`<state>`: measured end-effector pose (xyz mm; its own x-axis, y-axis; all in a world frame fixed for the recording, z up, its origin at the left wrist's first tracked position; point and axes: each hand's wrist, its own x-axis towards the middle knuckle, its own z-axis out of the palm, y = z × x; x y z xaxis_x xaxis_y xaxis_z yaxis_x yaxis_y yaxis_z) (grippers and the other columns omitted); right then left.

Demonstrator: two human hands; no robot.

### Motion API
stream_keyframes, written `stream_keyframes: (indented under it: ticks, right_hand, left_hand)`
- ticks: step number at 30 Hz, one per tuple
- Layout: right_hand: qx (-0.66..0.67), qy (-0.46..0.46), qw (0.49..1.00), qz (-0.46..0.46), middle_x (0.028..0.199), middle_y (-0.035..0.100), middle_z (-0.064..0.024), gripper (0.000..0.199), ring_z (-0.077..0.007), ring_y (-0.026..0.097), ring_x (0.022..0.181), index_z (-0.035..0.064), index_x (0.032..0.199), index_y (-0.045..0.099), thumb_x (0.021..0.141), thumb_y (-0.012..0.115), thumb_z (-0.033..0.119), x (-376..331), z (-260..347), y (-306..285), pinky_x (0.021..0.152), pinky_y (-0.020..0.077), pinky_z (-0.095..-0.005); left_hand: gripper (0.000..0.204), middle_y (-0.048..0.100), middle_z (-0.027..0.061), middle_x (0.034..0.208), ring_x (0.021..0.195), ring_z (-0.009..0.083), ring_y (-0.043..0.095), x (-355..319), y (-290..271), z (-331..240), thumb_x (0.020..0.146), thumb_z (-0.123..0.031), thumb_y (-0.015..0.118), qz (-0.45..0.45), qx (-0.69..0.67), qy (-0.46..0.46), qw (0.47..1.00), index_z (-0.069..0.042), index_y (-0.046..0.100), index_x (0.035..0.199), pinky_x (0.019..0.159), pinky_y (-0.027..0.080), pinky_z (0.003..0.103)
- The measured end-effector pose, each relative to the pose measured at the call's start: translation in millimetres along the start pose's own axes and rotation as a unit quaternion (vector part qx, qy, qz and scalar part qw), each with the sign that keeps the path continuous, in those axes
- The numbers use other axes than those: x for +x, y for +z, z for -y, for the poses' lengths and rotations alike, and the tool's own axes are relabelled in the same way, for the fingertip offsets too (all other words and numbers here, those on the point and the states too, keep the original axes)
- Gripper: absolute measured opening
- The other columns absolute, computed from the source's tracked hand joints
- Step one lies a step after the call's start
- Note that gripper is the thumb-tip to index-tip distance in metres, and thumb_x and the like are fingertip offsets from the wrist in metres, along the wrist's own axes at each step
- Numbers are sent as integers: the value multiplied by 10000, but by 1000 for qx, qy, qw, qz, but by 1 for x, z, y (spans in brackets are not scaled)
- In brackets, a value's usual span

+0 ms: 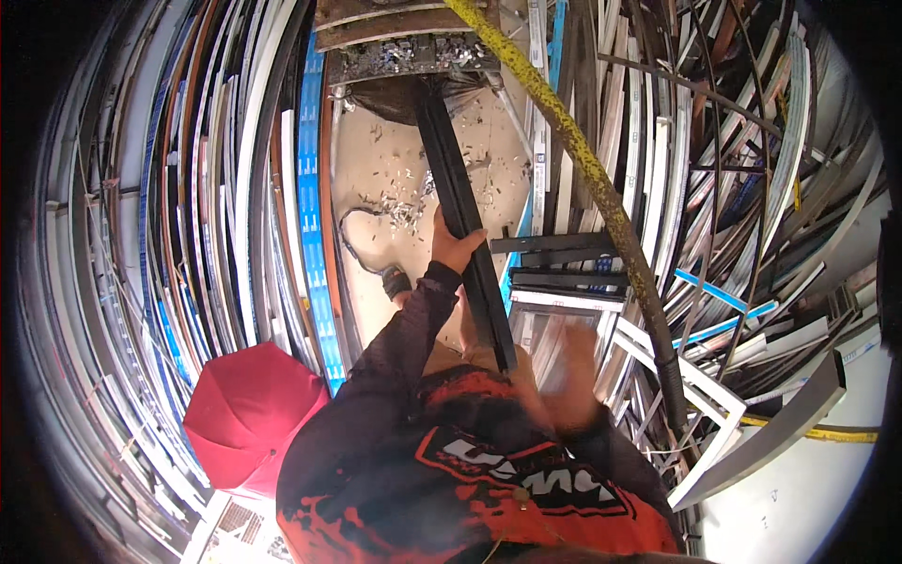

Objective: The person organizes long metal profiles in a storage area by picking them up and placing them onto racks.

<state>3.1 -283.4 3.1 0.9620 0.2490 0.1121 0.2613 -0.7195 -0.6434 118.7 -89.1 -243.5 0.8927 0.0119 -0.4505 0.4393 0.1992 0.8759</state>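
Your left hand point(458, 248) grips the long black profile point(484, 295); whether your blurred right hand point(571, 381) grips cannot be told. One-handed support could let it swivel into the short black bars point(568, 242).

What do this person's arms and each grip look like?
The left sleeve is long and dark, nearly black, reaching the wrist; the left grip is a bare, ungloved hand. The right sleeve is dark too; the right grip looks bare, but blur hides its detail.
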Motion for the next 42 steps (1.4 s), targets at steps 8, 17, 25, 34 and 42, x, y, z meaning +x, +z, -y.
stream_keyframes:
  ticks: [8, 17, 25, 34, 42]
  right_hand:
    - [437, 301, 800, 280, 1115, 566, -130, 883, -201, 576, 1007, -53, 1358, 327, 740, 830, 327, 29, -95, 169, 909, 473, -333]
    - [486, 340, 756, 275, 1140, 550, -92, 812, -181, 562, 1047, -23, 1367, 322, 759, 815, 192, 34, -80, 188, 934, 465, -323]
    - [290, 168, 896, 293, 1272, 541, -232, 694, -388, 484, 1234, -11, 1370, 409, 818, 715, 279, 71, -2, 59, 1052, 386, -411]
    - [-178, 122, 972, -87, 1185, 558, -211, 489, -305, 524, 1169, -16, 1184, 466, 834, 689, 243, 31, 46, -135, 1022, 378, -416]
    - [59, 535, 827, 166, 651, 554, -33, 194, -125, 533, 569, 26, 880, 540, 808, 703, 101, 13, 15, -152, 544, 437, -301]
  left_hand:
    - [836, 591, 102, 1037, 873, 195, 621, 4, -9, -9, 740, -104, 802, -9, -74, 25, 997, 0, 280, 1385, 772, 546, 344]
    - [1008, 603, 176, 1124, 940, 271, 641, 37, -24, -35, 684, -212, 825, -28, 161, 98, 982, 18, 202, 1442, 826, 527, 362]
    - [1059, 641, 284, 1060, 952, 413, 645, 72, -32, -34, 662, -197, 726, -77, 336, 4, 939, -38, 102, 1503, 853, 526, 433]
    - [990, 648, 261, 1033, 939, 414, 646, 108, -39, -12, 657, -199, 708, -101, 336, 27, 936, -142, 167, 1485, 828, 525, 456]
    - [998, 634, 271, 1069, 956, 418, 640, 124, -59, 12, 660, -202, 704, -82, 350, 42, 932, -172, 160, 1495, 845, 519, 466]
